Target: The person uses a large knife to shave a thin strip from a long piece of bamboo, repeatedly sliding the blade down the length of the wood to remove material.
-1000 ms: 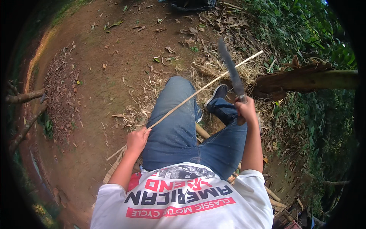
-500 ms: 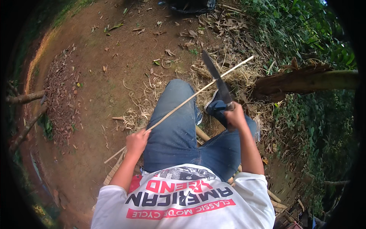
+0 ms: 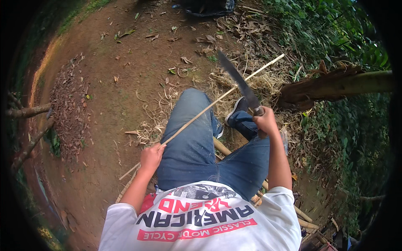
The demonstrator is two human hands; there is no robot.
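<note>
My left hand (image 3: 151, 157) is closed round a long, thin pale strip, which looks like split bamboo (image 3: 197, 117). The strip slants over my left thigh, from a short tail below the hand up to its tip at the far right. In my right hand (image 3: 266, 121) is the dark handle of a machete (image 3: 239, 79). Its long blade points up and to the left and crosses the strip beyond my knees. Whether the edge bites into the strip cannot be made out.
Pale curled shavings (image 3: 268, 85) litter the ground around my feet. A thick plant trunk (image 3: 335, 88) stands at the right beside green undergrowth. Bamboo poles (image 3: 221, 146) lie beneath my legs. A black container (image 3: 208, 7) sits at the far edge, and branches (image 3: 29, 112) stick in from the left.
My right hand and the machete have shifted slightly right and away from my body. The strip has slid a little up and right, its lower tail now shorter.
</note>
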